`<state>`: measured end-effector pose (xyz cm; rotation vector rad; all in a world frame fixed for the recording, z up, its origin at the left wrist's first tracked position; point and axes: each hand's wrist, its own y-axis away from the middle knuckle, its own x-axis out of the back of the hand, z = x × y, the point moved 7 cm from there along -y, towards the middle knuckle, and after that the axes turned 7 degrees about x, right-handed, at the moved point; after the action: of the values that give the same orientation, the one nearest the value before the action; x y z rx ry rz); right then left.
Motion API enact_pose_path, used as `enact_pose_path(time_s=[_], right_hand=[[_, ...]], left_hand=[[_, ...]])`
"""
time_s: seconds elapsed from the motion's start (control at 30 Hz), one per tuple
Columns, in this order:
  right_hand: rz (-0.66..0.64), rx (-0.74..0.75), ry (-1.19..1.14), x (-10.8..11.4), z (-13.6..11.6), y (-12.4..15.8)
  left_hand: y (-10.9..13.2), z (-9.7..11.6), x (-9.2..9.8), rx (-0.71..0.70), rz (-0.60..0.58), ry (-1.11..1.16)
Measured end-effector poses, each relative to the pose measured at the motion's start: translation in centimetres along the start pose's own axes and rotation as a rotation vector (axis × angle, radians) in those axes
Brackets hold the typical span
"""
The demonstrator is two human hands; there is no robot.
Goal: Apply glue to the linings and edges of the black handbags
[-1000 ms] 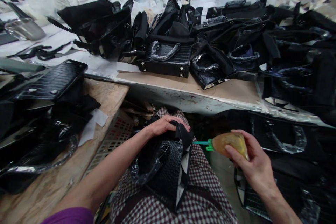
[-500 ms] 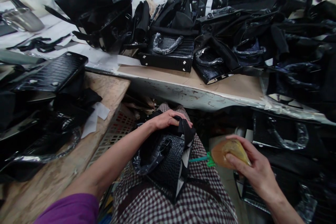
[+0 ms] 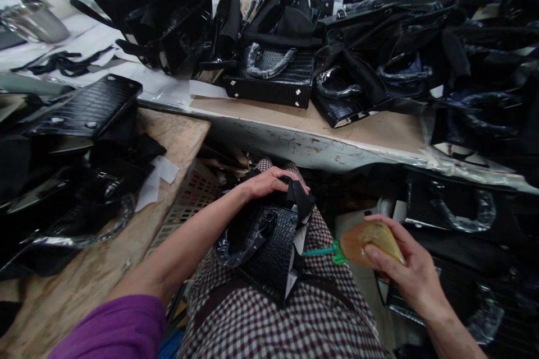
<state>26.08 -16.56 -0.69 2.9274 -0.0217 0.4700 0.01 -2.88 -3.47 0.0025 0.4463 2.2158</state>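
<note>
A black crocodile-patterned handbag (image 3: 275,249) lies tilted across my lap, its handle (image 3: 240,252) wrapped in clear plastic. My left hand (image 3: 275,182) grips the black fabric at the bag's upper edge, thumb and fingers closed on it. In my right hand (image 3: 396,258) is a squeeze bottle (image 3: 366,244) of amber-brown liquid, lying sideways. Its thin teal nozzle (image 3: 320,251) with a green collar points left, the tip at the pale inner edge of the bag's open side. Whether the tip touches the bag I cannot tell.
Ahead, a bench (image 3: 261,119) carries several black handbags (image 3: 273,81). More bags (image 3: 84,109) are piled on the wooden table (image 3: 177,143) to my left, above a plastic basket (image 3: 187,196). Other bags (image 3: 450,207) sit low at my right. A metal pot (image 3: 37,22) stands far left.
The view has tipped down a little. Both hands, the handbag and the bottle keep nearly the same places, with the nozzle still at the bag's side edge.
</note>
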Motion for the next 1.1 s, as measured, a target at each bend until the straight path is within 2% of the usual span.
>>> enact_pose_path(time_s=[0.2,0.33,0.63,0.77,0.93,1.1], right_hand=[[-0.07,-0.047,-0.074,-1.3,-0.8,1.2],[-0.018,-0.08,-0.092,-1.4,-1.2,1.8],[0.079,-0.145,-0.024,-0.4,-0.1,2.7],[0.082,-0.204,-0.122,-0.9,0.2,3.3],[0.181,-0.208,-0.271,-0.6,1.2,2.1],[0.228,-0.136,-0.177,0.3,1.8,0.2]], left_hand=[[0.0,0.1,0.0,-0.008,0.014,-0.028],[-0.1,0.3,-0.1,-0.006,0.017,-0.021],[0.2,0.6,0.2,0.015,0.077,0.054],[0.0,0.2,0.4,0.005,0.088,0.063],[-0.1,0.0,0.5,-0.001,0.088,0.084],[0.0,0.1,0.5,0.016,0.094,0.077]])
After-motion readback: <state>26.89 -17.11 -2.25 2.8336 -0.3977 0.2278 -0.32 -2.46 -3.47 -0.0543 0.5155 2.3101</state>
